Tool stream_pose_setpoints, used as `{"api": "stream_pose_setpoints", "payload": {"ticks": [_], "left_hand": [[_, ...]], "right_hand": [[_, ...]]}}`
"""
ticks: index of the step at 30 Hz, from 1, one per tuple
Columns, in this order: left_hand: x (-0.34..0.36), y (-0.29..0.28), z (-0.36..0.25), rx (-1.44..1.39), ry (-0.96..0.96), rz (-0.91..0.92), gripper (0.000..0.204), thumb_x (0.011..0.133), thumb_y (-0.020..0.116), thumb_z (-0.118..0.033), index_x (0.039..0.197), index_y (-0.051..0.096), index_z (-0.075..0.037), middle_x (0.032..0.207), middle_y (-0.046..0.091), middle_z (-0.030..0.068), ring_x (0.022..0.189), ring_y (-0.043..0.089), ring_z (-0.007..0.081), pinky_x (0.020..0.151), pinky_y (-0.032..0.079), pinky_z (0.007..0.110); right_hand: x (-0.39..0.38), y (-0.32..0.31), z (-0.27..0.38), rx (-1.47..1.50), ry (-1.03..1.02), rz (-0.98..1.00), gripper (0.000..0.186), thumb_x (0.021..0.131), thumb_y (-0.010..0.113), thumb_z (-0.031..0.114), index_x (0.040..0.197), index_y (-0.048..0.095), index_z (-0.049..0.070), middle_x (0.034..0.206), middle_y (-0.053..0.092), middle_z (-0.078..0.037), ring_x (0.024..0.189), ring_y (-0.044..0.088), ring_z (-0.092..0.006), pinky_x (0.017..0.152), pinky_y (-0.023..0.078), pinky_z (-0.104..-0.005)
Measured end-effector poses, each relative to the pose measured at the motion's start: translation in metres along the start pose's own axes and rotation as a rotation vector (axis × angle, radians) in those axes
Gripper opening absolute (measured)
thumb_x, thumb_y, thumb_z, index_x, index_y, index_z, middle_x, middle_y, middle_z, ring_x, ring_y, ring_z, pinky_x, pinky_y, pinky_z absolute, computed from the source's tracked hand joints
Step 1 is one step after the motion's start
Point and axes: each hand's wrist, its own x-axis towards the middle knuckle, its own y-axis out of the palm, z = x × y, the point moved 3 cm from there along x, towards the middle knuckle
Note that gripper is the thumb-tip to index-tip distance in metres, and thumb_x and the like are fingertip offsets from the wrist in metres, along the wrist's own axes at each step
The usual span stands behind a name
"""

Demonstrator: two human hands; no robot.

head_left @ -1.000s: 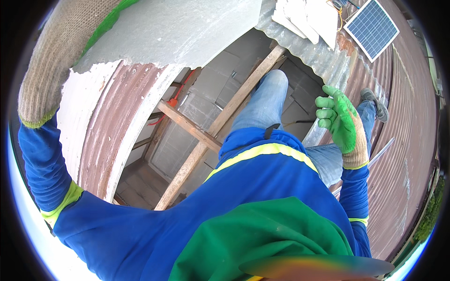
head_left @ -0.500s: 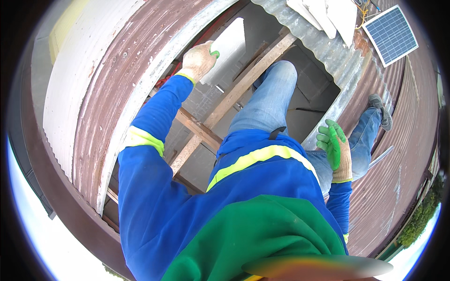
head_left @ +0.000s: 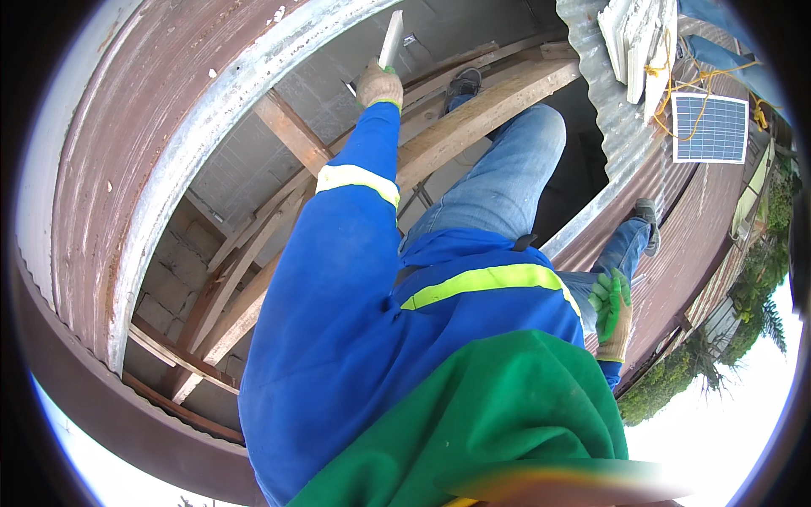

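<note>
My left hand (head_left: 379, 85), in a white knit glove with green on the fingers, is stretched out over the roof opening. It is closed on the lower end of a flat white board piece (head_left: 391, 40), seen nearly edge-on and pointing upward. My right hand (head_left: 615, 314), in a matching glove with a green palm side, is beside my right leg (head_left: 621, 249). Its fingers are extended and partly apart, with nothing visible in them. My left leg (head_left: 503, 173) reaches down into the opening next to a wooden beam (head_left: 486, 118).
Wooden rafters (head_left: 224, 325) cross the opening, with a metal-edged brown corrugated roof (head_left: 127, 160) on the left. At the upper right lie white board pieces (head_left: 629, 42), a solar panel (head_left: 710, 128) and yellow rope (head_left: 672, 93). Another person's blue-clad leg (head_left: 718, 55) shows there.
My left arm has reached farther forward, and the board piece has turned from its broad face to its edge. My view has shifted, showing more rafters and another person's leg. The right hand stays by my leg.
</note>
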Motion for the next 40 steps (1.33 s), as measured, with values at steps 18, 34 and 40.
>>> {"api": "stream_pose_setpoints", "payload": {"ticks": [18,34,40], "left_hand": [[0.049,0.005,0.043,-0.358,-0.138,-0.062,0.038,0.096,0.069,-0.024,0.125,0.068,0.0,0.116,0.075,0.0245,0.109,0.073,0.0402,0.096,0.057,0.048],[-0.014,0.008,0.009,-0.737,-0.385,-0.228,0.036,0.103,0.062,-0.021,0.135,0.062,-0.003,0.123,0.074,0.0202,0.109,0.074,0.0338,0.094,0.058,0.042],[-0.039,-0.024,0.014,-1.41,-0.746,-0.059,0.046,0.106,0.052,-0.025,0.148,0.053,-0.009,0.142,0.064,0.0165,0.127,0.065,0.0278,0.106,0.05,0.043]], "right_hand": [[-0.02,0.04,-0.023,-0.101,0.1,0.013,0.044,0.107,0.066,0.024,0.144,0.058,0.003,0.115,0.07,-0.01,0.092,0.07,-0.0153,0.077,0.062,-0.0297],[-0.046,0.035,0.019,-0.261,-0.216,0.063,0.049,0.108,0.065,0.025,0.148,0.053,0.001,0.121,0.071,-0.013,0.094,0.071,-0.0144,0.077,0.061,-0.028],[-0.057,0.003,0.022,-0.224,-0.338,0.086,0.048,0.108,0.064,0.026,0.148,0.054,0.002,0.12,0.071,-0.011,0.093,0.07,-0.0151,0.076,0.06,-0.0284]]}}
